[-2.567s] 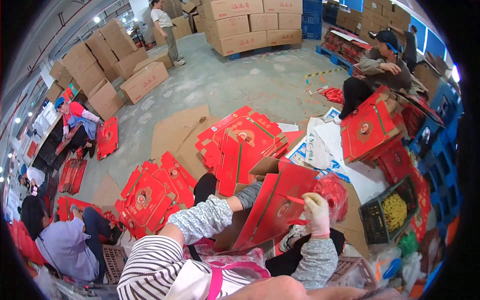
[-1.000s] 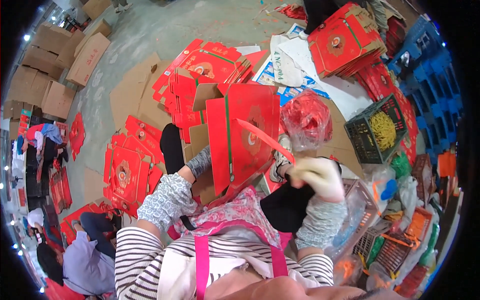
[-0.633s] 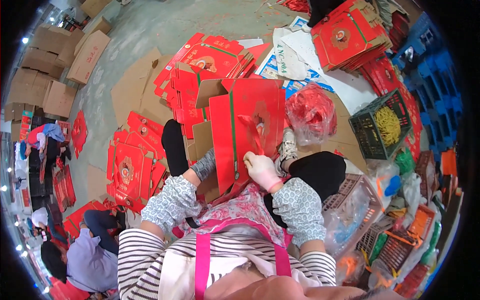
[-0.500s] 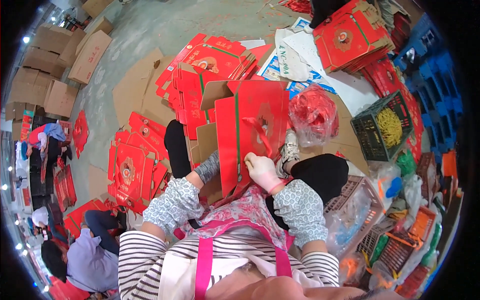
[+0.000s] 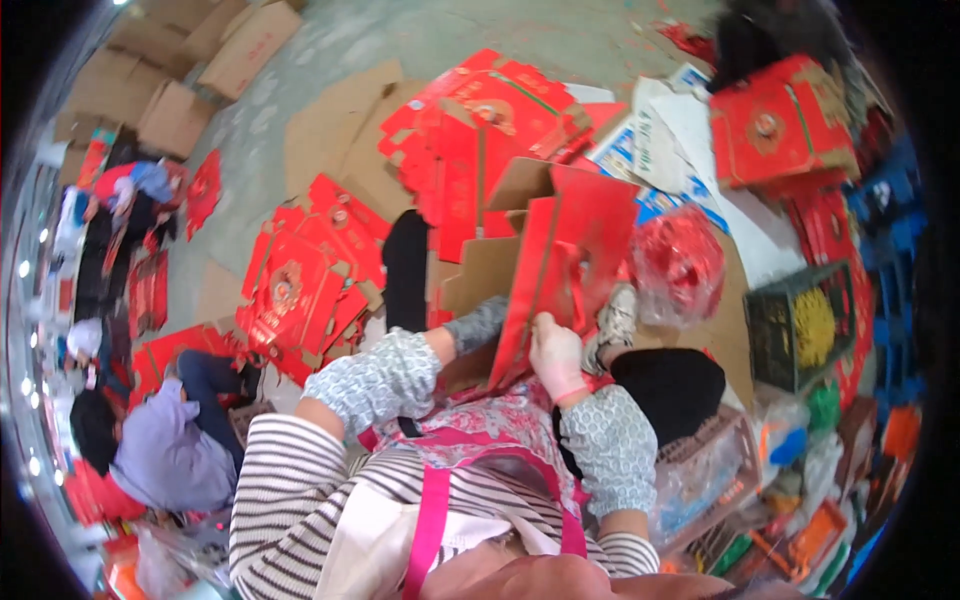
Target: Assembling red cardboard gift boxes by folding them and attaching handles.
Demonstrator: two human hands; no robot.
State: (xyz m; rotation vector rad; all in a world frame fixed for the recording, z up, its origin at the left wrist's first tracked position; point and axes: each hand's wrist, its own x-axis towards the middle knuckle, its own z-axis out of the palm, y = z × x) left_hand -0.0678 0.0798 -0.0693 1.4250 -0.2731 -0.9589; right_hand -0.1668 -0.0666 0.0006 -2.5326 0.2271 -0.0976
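Observation:
A red cardboard gift box (image 5: 545,265), with brown inner flaps folded open, stands tilted between my knees. My left hand (image 5: 480,325), in a grey glove, reaches in behind the red front panel, and its fingers are hidden there. On the outer side of that panel is my right hand (image 5: 556,355), in a white glove, its fingers closed at the lower end of a red handle strap (image 5: 578,285). The strap is blurred against the panel. Beside the box, a clear plastic bag of red straps (image 5: 680,265) lies by my shoe.
Flat red cartons (image 5: 290,285) lie in stacks at left and ahead. A green crate (image 5: 800,325) with yellow cords stands at right. Near my right knee is a brown crate (image 5: 715,470) holding plastic bags. A person in a lilac top (image 5: 170,450) sits at the left.
The view has swung, so the scene sits further right. The box panel has turned more edge-on, and my right hand has stayed closed beside it.

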